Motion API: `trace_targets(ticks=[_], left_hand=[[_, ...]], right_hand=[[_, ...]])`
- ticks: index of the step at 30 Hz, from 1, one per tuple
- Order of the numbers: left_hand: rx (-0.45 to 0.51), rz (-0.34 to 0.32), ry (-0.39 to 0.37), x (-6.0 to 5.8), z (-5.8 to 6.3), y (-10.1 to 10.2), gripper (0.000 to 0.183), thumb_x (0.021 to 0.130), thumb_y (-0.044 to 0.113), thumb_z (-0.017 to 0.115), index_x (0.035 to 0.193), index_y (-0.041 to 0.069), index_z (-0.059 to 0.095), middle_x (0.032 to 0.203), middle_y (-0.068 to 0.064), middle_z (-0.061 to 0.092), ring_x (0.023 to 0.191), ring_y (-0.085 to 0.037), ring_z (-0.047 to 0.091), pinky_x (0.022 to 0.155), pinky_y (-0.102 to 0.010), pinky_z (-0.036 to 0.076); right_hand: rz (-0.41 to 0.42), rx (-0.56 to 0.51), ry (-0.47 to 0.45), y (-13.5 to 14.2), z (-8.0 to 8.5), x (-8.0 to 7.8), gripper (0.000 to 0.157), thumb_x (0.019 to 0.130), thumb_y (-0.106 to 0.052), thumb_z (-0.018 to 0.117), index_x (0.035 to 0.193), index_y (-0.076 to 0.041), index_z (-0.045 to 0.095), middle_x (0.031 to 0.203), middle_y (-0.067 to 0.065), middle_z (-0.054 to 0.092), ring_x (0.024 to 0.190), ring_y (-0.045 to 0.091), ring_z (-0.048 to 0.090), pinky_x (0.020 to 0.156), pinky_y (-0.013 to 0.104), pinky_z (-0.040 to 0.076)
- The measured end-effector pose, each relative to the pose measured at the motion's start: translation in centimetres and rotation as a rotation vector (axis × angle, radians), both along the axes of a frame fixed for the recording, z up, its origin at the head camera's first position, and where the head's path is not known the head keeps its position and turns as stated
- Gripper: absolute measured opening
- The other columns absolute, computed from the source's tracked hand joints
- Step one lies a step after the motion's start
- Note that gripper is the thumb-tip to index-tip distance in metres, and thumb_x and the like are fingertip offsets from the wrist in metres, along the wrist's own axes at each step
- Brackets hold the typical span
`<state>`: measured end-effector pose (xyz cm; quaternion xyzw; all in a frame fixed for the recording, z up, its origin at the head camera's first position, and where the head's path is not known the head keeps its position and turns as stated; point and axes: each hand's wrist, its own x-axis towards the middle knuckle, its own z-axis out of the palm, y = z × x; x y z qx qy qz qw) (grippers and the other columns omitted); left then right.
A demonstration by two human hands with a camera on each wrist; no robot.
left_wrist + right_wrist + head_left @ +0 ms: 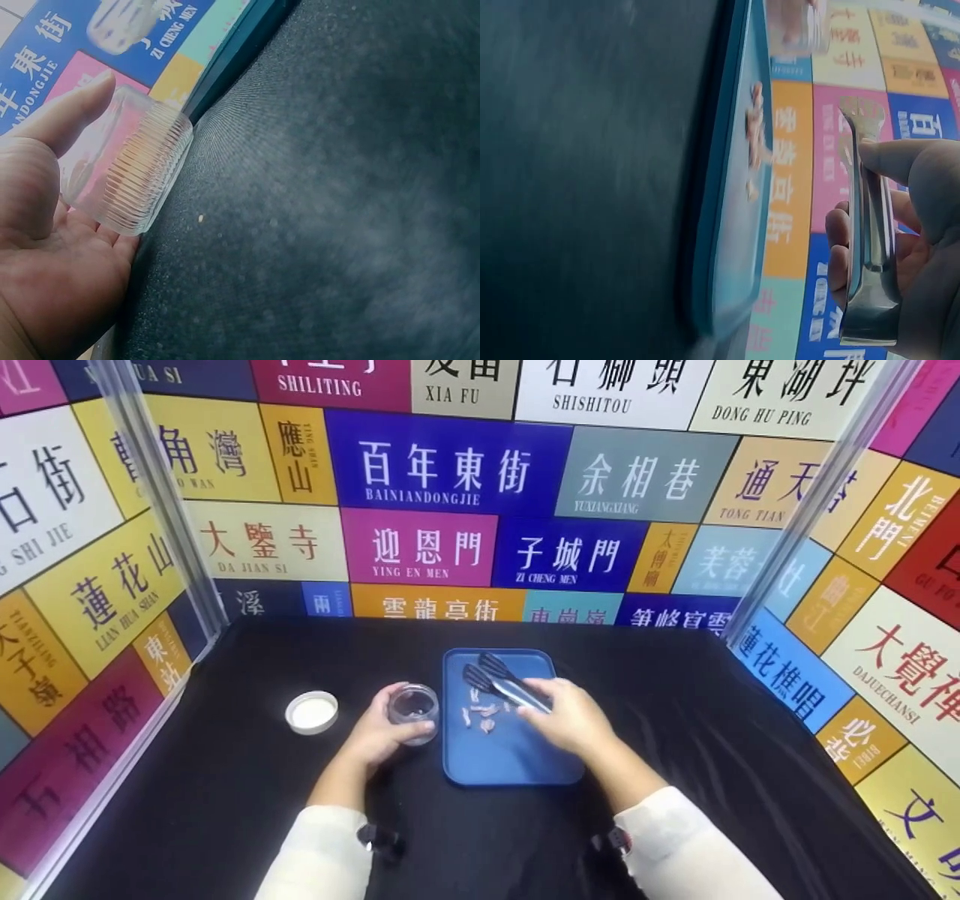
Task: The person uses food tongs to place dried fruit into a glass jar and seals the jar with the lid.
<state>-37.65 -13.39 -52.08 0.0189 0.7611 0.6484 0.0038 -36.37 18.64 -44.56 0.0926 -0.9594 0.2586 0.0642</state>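
My left hand [379,731] grips a clear jar [415,706] just left of the blue tray [510,765]. The jar's ribbed wall [146,169] shows in the left wrist view, between thumb and fingers. My right hand [566,716] holds metal tongs [870,247] above the tray, their dark slotted tips apart and pointing to the upper left. Several small pinkish-brown pieces [487,725] lie loose on the tray below the tips. In the right wrist view the thumb presses along one arm of the tongs.
A white round lid [312,712] lies on the black tablecloth [225,802] left of the jar. Panels with printed place names [450,465] wall the table at the back and both sides, joined by clear corner posts [161,495].
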Motion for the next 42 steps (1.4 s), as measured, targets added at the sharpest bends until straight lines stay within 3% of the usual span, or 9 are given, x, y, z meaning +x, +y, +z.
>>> trace_targets(ticks=[7, 17, 42], left_hand=[[0.024, -0.008, 0.003, 0.0, -0.1, -0.1, 0.095, 0.079, 0.017, 0.094, 0.159, 0.013, 0.043, 0.156, -0.016, 0.057, 0.143, -0.035, 0.056, 0.129, -0.051, 0.037], [0.023, -0.015, 0.013, 0.0, 0.1, 0.0, 0.095, 0.079, 0.018, 0.095, 0.159, 0.013, 0.043, 0.156, -0.016, 0.057, 0.142, -0.036, 0.057, 0.128, -0.053, 0.037], [0.037, -0.014, 0.006, 0.2, 0.2, 0.1, 0.094, 0.079, 0.015, 0.094, 0.158, 0.014, 0.044, 0.157, -0.016, 0.056, 0.143, -0.036, 0.056, 0.128, -0.052, 0.039]], right_hand=[[-0.059, 0.047, -0.066, 2.3, -0.7, -0.6, 0.059, 0.098, -0.044, 0.075, 0.152, -0.024, 0.061, 0.152, 0.017, 0.063, 0.137, 0.038, 0.062, 0.116, 0.059, 0.049], [-0.091, 0.071, -0.108, 4.3, -1.6, -0.7, 0.059, 0.099, -0.042, 0.075, 0.151, -0.019, 0.062, 0.149, 0.017, 0.064, 0.130, 0.037, 0.064, 0.115, 0.061, 0.050], [-0.102, 0.045, -0.178, 5.2, -2.7, -0.6, 0.056, 0.100, -0.040, 0.075, 0.150, -0.017, 0.063, 0.147, 0.016, 0.067, 0.124, 0.034, 0.066, 0.114, 0.061, 0.052]])
